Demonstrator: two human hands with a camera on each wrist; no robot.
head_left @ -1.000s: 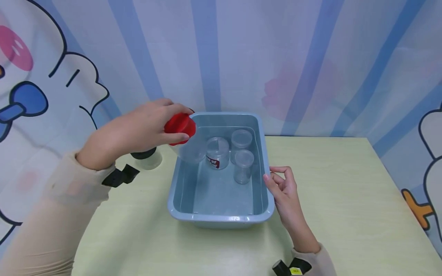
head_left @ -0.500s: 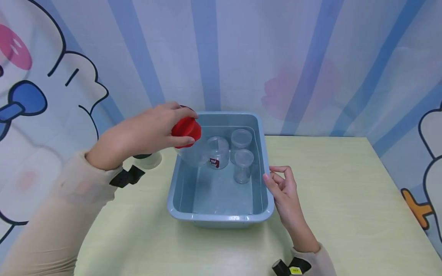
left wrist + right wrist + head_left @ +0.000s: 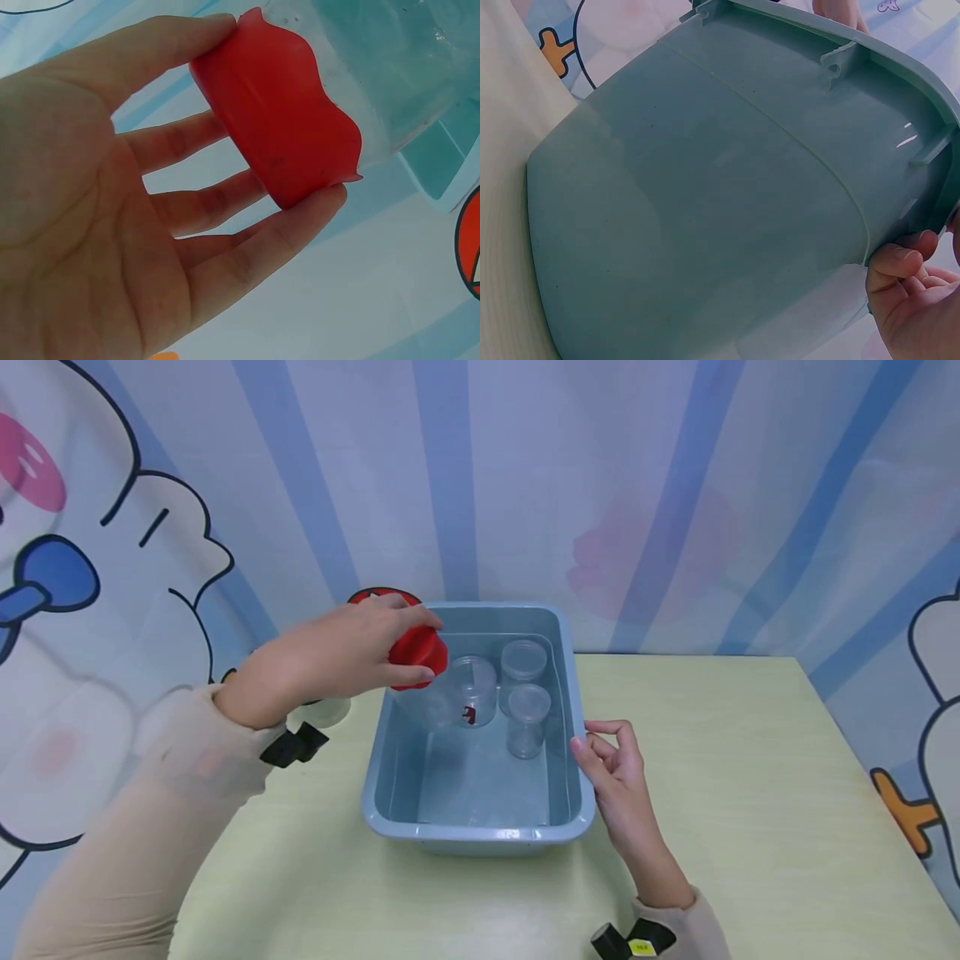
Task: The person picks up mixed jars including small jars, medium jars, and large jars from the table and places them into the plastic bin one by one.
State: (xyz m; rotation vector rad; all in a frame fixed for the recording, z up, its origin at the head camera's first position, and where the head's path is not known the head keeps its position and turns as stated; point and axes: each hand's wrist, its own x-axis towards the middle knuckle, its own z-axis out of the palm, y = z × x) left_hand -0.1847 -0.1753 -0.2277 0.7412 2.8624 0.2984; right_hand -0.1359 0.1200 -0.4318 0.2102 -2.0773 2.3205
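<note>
My left hand point(image 3: 337, 652) grips a clear plastic jar point(image 3: 429, 703) by its red lid point(image 3: 418, 656), holding it tilted over the left rim of a blue-grey basin point(image 3: 480, 835). Thumb and fingers wrap the lid's edge in the left wrist view, where the wavy red lid point(image 3: 277, 112) fills the middle. Inside the basin stand a wide clear jar point(image 3: 474, 689) with a small dark red label and two narrower lidded jars point(image 3: 529, 720). My right hand point(image 3: 622, 785) pinches the basin's right rim, its fingers curled against the outer wall point(image 3: 705, 187).
The basin rests on a pale wood table point(image 3: 720, 793). Left of it stands a jar point(image 3: 328, 712) with a dark lid, mostly covered by the left forearm. A printed curtain point(image 3: 525, 485) hangs right behind the table's back edge.
My left hand has moved to the right and slightly down with the red-lidded jar, bringing it further over the basin. The right hand and basin stay in place.
</note>
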